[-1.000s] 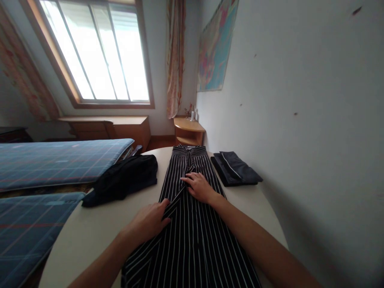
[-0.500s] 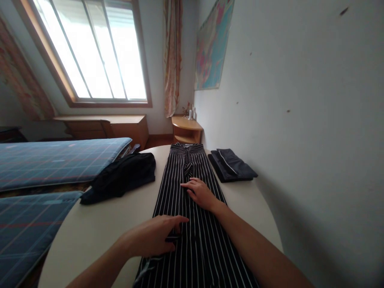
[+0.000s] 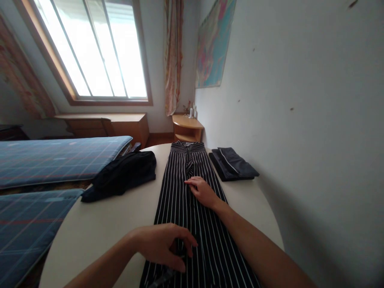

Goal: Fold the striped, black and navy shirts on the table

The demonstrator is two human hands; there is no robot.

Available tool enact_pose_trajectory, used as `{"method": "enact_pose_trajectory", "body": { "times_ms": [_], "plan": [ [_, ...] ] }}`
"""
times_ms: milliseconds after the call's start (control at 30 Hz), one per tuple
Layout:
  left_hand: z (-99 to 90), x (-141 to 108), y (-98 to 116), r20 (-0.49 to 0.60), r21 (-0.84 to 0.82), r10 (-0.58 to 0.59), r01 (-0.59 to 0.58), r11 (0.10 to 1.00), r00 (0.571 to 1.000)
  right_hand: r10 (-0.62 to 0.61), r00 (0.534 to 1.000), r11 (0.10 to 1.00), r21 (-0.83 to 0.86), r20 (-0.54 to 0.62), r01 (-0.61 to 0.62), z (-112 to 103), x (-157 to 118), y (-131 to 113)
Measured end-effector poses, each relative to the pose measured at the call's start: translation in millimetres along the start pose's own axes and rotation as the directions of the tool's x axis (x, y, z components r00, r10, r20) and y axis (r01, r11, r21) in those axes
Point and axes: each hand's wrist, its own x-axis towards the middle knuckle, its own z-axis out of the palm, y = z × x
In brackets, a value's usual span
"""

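The white-striped black garment [image 3: 177,200] is lying lengthwise; right hand [image 3: 203,193] is resting open, left hand [image 3: 162,243] curling, grip unclear.

Glaring white daylight fills the window [image 3: 100,60], the rest is dim, a soft shadow [image 3: 280,196] lies on the right-hand wall [image 3: 318,100], and wide-angle distortion stretches the view's edges.
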Motion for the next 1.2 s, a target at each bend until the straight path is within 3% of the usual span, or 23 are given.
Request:
{"method": "enact_pose_trajectory", "body": {
  "times_ms": [133, 200, 333, 433, 500, 667, 800, 1000, 1200],
  "plan": [
    [5.5, 8, -13, 0.195, -0.280, -0.025, 0.080, 0.957, 0.981, -0.022, 0.997, 1.000, -0.015, 0.071, 0.023, -1, -1, 1],
    [6.6, 11, -17, 0.228, -0.286, 0.012, 0.055, 0.957, 0.974, -0.025, 0.996, 1.000, -0.017, 0.083, 0.027, -1, -1, 2],
    [4.3, 14, -12, 0.190, -0.115, 0.028, -0.007, 0.993, 0.981, -0.019, 0.996, 1.000, -0.018, 0.092, 0.021, -1, -2, 3],
    [4.3, 13, -2, -0.004, 0.093, 0.059, -0.059, 0.994, 0.998, -0.005, 0.996, 1.000, -0.024, 0.093, 0.007, -2, -3, 2],
    [6.3, 12, 3, -0.124, 0.294, 0.140, -0.098, 0.951, 0.982, 0.004, 0.995, 1.000, -0.024, 0.096, -0.001, -2, -3, 1],
    [11.3, 8, 8, -0.189, 0.626, 0.201, -0.040, 0.779, 0.961, 0.053, 0.991, 0.996, -0.079, 0.127, -0.043, 0, -3, -2],
    [12.7, 6, 8, -0.220, 0.696, 0.226, -0.010, 0.718, 0.949, 0.068, 0.987, 0.993, -0.103, 0.145, -0.053, 1, -3, -4],
    [15.3, 7, 6, -0.191, 0.726, 0.295, -0.067, 0.684, 0.936, 0.065, 0.996, 0.996, -0.071, 0.066, -0.060, -3, 8, -2],
    [15.8, 7, 6, -0.192, 0.759, 0.302, -0.054, 0.649, 0.934, 0.203, 0.979, 0.932, -0.301, -0.035, -0.204, -1, 51, 10]
  ]
}}
